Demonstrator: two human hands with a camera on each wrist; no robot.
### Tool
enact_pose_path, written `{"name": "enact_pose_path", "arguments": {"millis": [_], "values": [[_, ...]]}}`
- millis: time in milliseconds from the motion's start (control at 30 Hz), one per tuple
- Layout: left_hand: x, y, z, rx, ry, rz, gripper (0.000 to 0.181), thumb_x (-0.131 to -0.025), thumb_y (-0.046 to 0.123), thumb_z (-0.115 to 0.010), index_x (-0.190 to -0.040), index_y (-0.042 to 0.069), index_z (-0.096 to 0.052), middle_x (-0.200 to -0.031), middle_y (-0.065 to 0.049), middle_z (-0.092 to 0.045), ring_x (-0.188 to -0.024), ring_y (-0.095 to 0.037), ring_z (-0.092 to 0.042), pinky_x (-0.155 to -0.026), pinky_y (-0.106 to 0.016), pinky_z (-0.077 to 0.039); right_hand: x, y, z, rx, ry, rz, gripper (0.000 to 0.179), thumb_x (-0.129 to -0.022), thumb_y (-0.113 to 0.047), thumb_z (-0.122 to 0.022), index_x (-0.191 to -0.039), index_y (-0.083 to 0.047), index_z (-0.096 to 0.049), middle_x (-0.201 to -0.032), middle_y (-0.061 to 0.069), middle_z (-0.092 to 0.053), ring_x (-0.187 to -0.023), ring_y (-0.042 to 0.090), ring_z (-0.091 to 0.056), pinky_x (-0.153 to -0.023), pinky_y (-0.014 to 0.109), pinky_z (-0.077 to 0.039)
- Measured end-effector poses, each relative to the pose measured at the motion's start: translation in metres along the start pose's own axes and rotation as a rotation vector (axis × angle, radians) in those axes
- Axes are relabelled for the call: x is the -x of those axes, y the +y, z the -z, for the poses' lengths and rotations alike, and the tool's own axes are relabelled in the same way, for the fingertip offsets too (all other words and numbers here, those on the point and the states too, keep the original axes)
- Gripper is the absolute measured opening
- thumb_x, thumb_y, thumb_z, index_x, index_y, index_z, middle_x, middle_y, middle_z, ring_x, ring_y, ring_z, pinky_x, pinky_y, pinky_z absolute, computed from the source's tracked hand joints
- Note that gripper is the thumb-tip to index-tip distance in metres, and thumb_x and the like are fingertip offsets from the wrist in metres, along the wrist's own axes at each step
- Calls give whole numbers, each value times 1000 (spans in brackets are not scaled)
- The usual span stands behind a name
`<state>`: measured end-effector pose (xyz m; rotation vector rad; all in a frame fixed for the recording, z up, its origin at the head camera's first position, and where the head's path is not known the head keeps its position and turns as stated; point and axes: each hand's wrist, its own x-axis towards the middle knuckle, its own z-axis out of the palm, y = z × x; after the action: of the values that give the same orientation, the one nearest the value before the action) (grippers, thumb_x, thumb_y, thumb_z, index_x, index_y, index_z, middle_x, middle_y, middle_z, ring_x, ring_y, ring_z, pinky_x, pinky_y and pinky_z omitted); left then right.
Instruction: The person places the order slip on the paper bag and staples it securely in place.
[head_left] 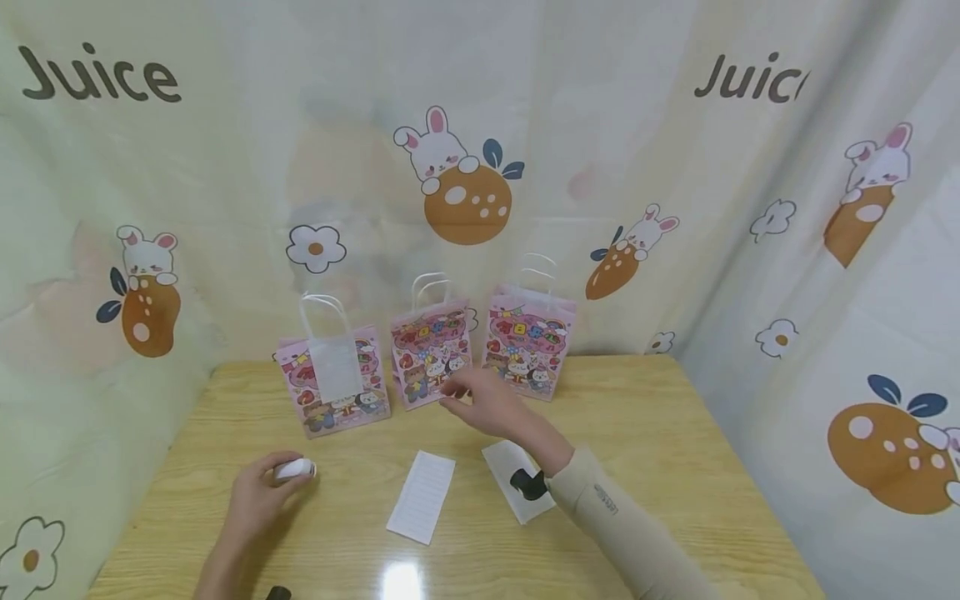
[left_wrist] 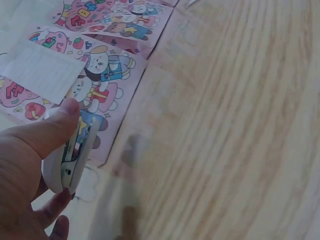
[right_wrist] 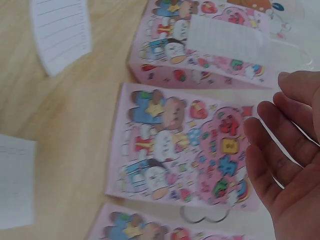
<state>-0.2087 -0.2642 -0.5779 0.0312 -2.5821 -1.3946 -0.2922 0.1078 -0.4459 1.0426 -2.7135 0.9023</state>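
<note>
My left hand (head_left: 251,498) grips a small white stapler (head_left: 294,470) above the left part of the table. In the left wrist view, the thumb lies along one side of the stapler (left_wrist: 86,155). My right hand (head_left: 491,405) holds nothing; its fingers are loosely bent in front of the middle pink gift bag (head_left: 429,354). Left of that bag stands another pink gift bag (head_left: 372,385) with a white lined paper slip (head_left: 335,372) on its front. A third pink bag (head_left: 528,346) stands to the right. In the right wrist view, the fingers (right_wrist: 267,150) appear near the middle bag's top.
Two white paper slips lie on the wooden table (head_left: 637,433): a lined slip (head_left: 422,497) at the middle and another slip (head_left: 504,468) partly under the right forearm. A printed curtain (head_left: 585,150) hangs behind the bags and along the sides.
</note>
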Motion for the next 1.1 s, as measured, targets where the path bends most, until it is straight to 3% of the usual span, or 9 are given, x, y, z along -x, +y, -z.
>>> {"name": "enact_pose_path", "arguments": {"millis": [167,433,633,933,1100], "values": [[1,-2,-4,-51,2,-14,33,-77,19,-84,-105,6,-71,-104,-14,-69,-93,-24,-61,-74,-23,-49,21,17,-12,-28,24,-29,10,-92,-20,-68,-96,-11,-71,-90,-4,-68,-80,8,-62,-72,28,-51],[0,-2,-9,-80,-21,-40,33,-75,19,-85,-103,6,-72,-107,-14,-69,-98,-28,-61,-80,-33,-48,51,36,-28,-123,-8,-159,9,-93,-17,-67,-97,-11,-71,-90,-5,-68,-81,8,-61,-73,27,-51],[1,-4,-13,-71,-13,-33,34,-73,20,-87,-100,7,-72,-103,-12,-70,-97,-28,-60,-83,-39,-45,66,47,-37,-183,23,-184,7,-92,-13,-67,-95,-7,-71,-87,-4,-67,-77,11,-61,-67,26,-51],[10,-12,-14,-80,22,-15,38,-72,23,-88,-102,6,-72,-99,-9,-70,-89,-20,-60,-77,-29,-47,65,59,-45,-212,54,-196,11,-93,-13,-65,-97,-4,-72,-85,-6,-67,-74,10,-60,-65,26,-51],[14,-12,-12,-17,1,0,44,-74,21,-86,-111,3,-69,-110,-13,-68,-95,-20,-59,-76,-18,-46,53,67,-42,-203,88,-255,8,-92,-13,-66,-96,-7,-71,-84,-5,-66,-74,9,-59,-65,27,-51]]}}
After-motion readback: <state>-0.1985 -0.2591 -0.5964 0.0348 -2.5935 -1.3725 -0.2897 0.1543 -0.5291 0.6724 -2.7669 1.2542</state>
